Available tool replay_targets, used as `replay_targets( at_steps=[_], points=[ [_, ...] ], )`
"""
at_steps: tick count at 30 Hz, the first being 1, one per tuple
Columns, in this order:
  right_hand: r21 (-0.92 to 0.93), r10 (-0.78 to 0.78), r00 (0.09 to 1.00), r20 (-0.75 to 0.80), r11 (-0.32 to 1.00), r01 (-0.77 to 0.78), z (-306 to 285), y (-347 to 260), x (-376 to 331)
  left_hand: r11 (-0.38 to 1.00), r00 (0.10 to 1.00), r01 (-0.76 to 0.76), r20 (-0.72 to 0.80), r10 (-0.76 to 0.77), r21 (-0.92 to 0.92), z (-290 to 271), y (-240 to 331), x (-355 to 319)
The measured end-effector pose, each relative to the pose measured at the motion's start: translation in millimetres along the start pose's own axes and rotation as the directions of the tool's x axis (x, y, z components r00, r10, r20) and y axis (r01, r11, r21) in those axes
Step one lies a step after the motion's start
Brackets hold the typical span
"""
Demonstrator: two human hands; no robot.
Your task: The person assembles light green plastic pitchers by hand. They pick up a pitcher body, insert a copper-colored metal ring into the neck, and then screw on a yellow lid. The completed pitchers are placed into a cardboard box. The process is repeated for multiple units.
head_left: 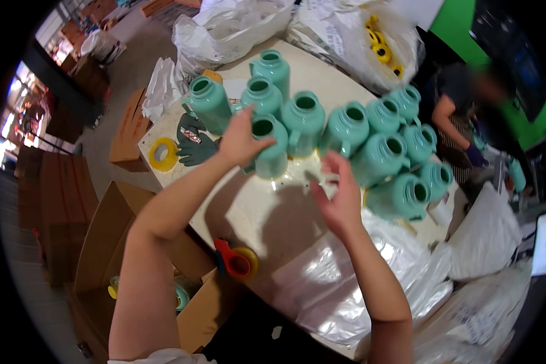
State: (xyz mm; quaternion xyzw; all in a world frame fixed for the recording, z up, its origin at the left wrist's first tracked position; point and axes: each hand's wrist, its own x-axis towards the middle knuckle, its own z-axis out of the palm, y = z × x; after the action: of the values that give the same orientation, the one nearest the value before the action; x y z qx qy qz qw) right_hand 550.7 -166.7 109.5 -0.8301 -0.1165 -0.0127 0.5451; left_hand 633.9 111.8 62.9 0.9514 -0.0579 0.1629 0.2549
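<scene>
Standing just beside left fingers (247, 118), teal jug (274, 160)

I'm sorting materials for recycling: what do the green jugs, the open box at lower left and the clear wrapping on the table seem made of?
Green jugs: probably hard plastic, smooth and slightly glossy, with soft highlights; painted metal is possible.
Open box: apparently cardboard, matt brown, with stiff flat flaps.
Clear wrapping: likely thin plastic film, shiny, see-through and wrinkled.
</scene>
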Motion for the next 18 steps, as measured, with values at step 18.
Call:
replay_targets(
  at_steps=[18],
  points=[
    [-0.372,-0.046,0.899,0.436,0.900,0.226,125.8,-39.4,38.3,0.924,0.890,0.371,0.318,-0.327,-0.087,-136.1,-94.4,-102.9]
  ],
)
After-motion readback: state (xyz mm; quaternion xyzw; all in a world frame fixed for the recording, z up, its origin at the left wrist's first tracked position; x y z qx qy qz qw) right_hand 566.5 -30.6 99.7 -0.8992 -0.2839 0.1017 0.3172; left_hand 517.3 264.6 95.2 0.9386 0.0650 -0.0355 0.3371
